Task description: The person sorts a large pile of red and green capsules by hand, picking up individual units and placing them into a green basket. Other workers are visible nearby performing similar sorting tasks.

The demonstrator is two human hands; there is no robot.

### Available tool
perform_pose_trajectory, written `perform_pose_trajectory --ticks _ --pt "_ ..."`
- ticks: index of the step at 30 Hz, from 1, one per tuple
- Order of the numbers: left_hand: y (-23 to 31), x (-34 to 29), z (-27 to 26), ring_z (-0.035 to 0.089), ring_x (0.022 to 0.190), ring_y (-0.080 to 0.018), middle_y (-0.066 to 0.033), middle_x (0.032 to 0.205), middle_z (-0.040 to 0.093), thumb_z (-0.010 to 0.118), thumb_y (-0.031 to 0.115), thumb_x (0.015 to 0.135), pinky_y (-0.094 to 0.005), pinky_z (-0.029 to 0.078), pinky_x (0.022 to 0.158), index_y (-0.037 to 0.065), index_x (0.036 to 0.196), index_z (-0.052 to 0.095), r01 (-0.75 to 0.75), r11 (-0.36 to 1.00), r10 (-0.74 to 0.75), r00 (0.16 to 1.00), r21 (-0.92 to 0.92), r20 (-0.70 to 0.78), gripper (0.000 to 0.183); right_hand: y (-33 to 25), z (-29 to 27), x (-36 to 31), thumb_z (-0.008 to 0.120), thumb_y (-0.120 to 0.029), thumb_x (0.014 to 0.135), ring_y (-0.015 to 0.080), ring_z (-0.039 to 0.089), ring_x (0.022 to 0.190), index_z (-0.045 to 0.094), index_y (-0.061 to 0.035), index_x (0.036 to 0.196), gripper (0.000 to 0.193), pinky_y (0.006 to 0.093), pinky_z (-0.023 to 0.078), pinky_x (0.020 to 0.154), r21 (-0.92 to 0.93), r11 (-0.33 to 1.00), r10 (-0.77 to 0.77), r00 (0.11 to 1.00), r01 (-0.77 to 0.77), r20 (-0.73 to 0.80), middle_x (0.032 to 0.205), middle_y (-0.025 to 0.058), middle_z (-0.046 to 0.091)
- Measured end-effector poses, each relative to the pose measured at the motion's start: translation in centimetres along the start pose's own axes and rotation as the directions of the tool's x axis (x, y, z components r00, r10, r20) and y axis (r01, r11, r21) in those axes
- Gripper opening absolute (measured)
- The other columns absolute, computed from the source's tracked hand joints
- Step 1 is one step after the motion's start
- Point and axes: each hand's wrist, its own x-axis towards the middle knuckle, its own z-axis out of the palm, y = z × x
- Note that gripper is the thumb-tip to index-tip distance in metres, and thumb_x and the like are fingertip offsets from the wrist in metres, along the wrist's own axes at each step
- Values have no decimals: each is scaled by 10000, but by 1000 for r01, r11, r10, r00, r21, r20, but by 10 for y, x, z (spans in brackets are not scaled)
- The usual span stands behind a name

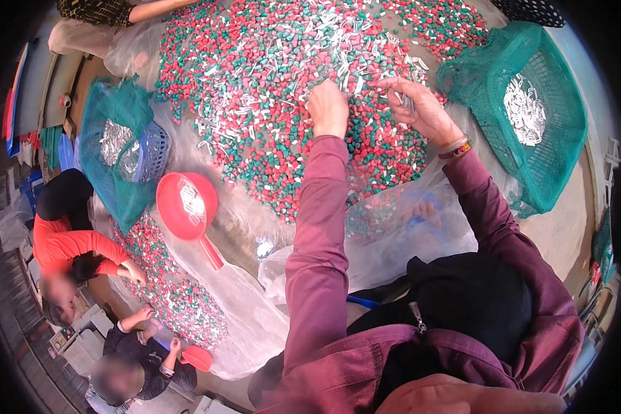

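A wide heap of small red, green and white pieces [255, 165] lies in front of me, with thin silvery-white strips [238, 107] scattered over it. My left hand [328, 110] is closed at the heap, its fingertips pointing away from me and hidden, so what it pinches cannot be made out. To its right, my right hand [424, 114] hovers just over the pieces with its fingers curled. A few thin silvery strips show between its fingers and palm. A bracelet circles the right wrist.
Green netting lines a basket [555, 103] holding white strips at right; another netted blue basket [160, 148] stands left. A red long-handled scoop [210, 252] holds strips. Clear plastic sheeting [248, 324] borders the heap. Other people work at left around a smaller pile [179, 297]; another person's arm [159, 10] reaches in at top left.
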Motion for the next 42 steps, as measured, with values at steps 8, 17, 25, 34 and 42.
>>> perform_pose_trajectory --ticks 8,17,25,34,42 --pt "-48 -37 -7 665 679 -279 -183 719 672 736 227 757 -370 506 642 -11 867 711 -70 986 83 993 -151 86 264 14 0 53 624 -245 866 264 659 854 678 -97 1048 241 391 505 775 -904 273 -391 896 331 210 891 126 684" --pt "-77 -90 -51 383 493 -38 57 581 451 689 226 858 -216 283 418 22 832 597 394 445 -23 903 -804 429 225 77 4 87 546 -286 900 364 640 824 509 -58 1138 332 472 489 705 -975 -213 -179 983 -66 -27 867 184 660" --pt "-86 -113 -66 403 562 -104 -74 825 467 511 210 866 -203 266 367 29 908 499 276 -547 400 915 -790 42 186 32 9 21 517 -267 932 35 309 515 481 -71 830 223 175 228 410 48 994 81 959 -98 272 629 -31 343" --pt "-84 -79 -62 375 482 -39 27 642 431 603 295 916 -191 226 356 11 928 606 273 -101 -84 956 -957 282 284 23 -11 36 492 -246 947 95 405 513 509 -49 799 248 236 331 427 -460 888 45 995 3 94 668 19 476" --pt "-71 -36 -16 648 792 -394 -231 785 662 764 342 737 -463 491 705 -9 820 680 91 989 -90 996 113 -15 370 73 9 64 546 -113 854 356 649 802 598 -17 905 120 461 511 699 -960 -273 -223 967 57 121 791 177 654"
